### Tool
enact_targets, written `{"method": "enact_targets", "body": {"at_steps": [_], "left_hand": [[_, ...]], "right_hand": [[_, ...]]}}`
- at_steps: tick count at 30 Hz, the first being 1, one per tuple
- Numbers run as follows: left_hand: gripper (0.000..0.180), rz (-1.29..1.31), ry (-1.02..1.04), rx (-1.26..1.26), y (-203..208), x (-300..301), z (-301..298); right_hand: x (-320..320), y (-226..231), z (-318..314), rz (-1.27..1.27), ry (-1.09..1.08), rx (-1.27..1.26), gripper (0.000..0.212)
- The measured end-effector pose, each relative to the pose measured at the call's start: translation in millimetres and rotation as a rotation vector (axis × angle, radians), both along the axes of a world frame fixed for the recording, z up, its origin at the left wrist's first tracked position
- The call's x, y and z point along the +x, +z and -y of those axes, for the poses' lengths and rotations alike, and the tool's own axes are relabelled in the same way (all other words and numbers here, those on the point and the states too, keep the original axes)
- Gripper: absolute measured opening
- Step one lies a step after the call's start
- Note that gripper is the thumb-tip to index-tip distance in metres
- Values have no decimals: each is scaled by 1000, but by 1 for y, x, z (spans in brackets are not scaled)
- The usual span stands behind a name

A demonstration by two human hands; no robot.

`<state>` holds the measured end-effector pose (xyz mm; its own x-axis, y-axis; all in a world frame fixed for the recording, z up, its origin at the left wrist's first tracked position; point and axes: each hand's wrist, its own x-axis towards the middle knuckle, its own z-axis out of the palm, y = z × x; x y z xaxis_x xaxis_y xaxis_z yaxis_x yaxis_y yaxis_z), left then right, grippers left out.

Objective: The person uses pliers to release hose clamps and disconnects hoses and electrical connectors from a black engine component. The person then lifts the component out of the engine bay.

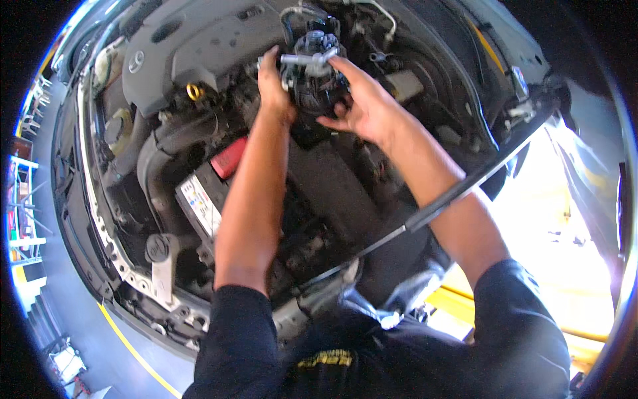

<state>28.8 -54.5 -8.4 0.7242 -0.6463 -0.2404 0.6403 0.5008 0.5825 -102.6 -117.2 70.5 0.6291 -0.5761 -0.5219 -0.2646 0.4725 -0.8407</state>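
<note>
At the back of an open engine bay, both my hands are at a black cylindrical part (pixel 318 93) with fittings on top, which looks like a fuel filter housing. My left hand (pixel 274 90) is pressed along its left side, fingers pointing up and partly hidden. From the right, my right hand (pixel 365 110) cups it, with a fingertip on a silver bar-like piece (pixel 302 59) lying across the top and the lower digits spread near its base. Whether that piece is a tool or a fitting cannot be made out.
Left of the hands lie a dark engine cover (pixel 193 50) and a yellow dipstick loop (pixel 194 92). A battery (pixel 325 179) with a red terminal cover (pixel 228 157) sits below my forearms. The fender edge (pixel 458 189) crosses under my right arm; a filler cap (pixel 157 248) stands front left.
</note>
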Motion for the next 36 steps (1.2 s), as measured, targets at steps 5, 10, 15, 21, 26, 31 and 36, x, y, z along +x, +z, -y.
{"method": "enact_targets", "body": {"at_steps": [5, 10, 15, 21, 26, 31, 36], "left_hand": [[47, 91, 1, 10, 5, 4, -8], [50, 119, -71, -158, 6, 12, -8], [50, 132, -204, 8, 17, 20, -23], [51, 414, -344, 5, 16, 6, -53], [47, 942, -172, 330, -1, -6, -47], [49, 870, -118, 335, -7, -7, -42], [53, 895, -124, 266, -7, -9, -44]], "right_hand": [[-3, 3, -2, 48, 21, 147, 48], [-10, 8, 7, 124, -5, 222, 64], [-14, 12, 4, 142, 50, 170, 67], [-23, 2, 10, 139, 113, 175, 39], [-25, -14, 22, 169, 147, 174, 26], [-47, 11, 54, -8, 582, -53, 45], [-56, 56, 117, -179, 905, -861, 33]]}}
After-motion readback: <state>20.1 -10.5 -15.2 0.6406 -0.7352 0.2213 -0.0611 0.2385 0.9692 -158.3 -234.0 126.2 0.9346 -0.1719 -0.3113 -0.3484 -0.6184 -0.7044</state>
